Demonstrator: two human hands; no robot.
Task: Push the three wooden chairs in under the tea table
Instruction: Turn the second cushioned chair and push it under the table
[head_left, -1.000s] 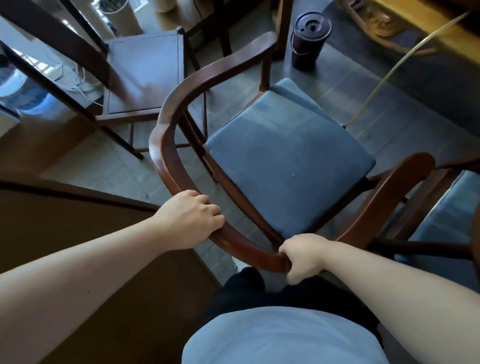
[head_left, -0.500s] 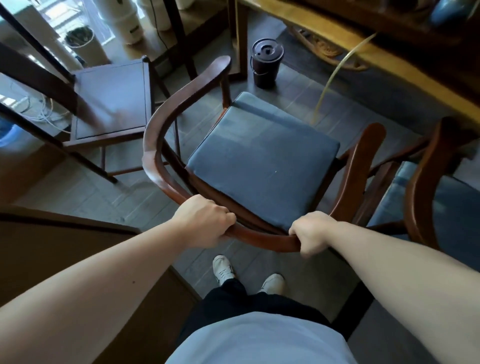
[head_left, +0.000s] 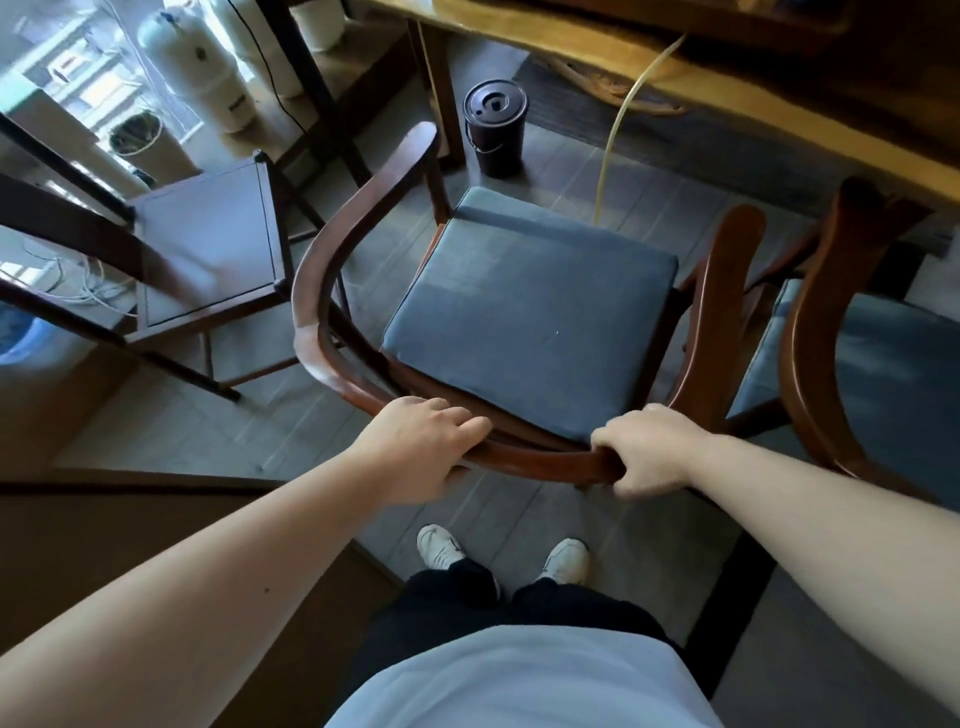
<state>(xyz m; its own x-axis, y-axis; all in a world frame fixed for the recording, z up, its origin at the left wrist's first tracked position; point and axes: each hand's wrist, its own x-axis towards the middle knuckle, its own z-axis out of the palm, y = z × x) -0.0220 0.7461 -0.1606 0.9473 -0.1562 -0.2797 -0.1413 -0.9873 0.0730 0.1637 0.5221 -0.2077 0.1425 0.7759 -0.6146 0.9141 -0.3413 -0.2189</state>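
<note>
— At the middle of the view, what do the hands have hold of?

— Both are on the curved back rail of the wooden chair (head_left: 332, 291). The left hand (head_left: 421, 447) lies over the rail at its left bend, fingers draped across the top and thumb tucked below, a loose wrap rather than a tight fist. The right hand (head_left: 644, 449) is clenched round the rail's rear stretch, knuckles up.

— Where does that chair stand?

— On the grey plank floor, its blue cushion (head_left: 530, 322) facing up, front edge pointing toward the tea table (head_left: 779, 98). The seat is still out in the open, short of the tabletop's yellow edge.

— Anything beside it?

— A second chair (head_left: 810, 338) sits just to its right, armrests nearly touching, its own front arm reaching the table edge. A dark stool (head_left: 208, 244) stands to the left. A black lidded bucket (head_left: 494, 127) sits on the floor ahead, beside a table leg, and a yellowish hose (head_left: 618, 130) drops from the tabletop to behind the cushion.

— And the person?

— White shoes (head_left: 441, 551) planted right behind the chair.
</note>
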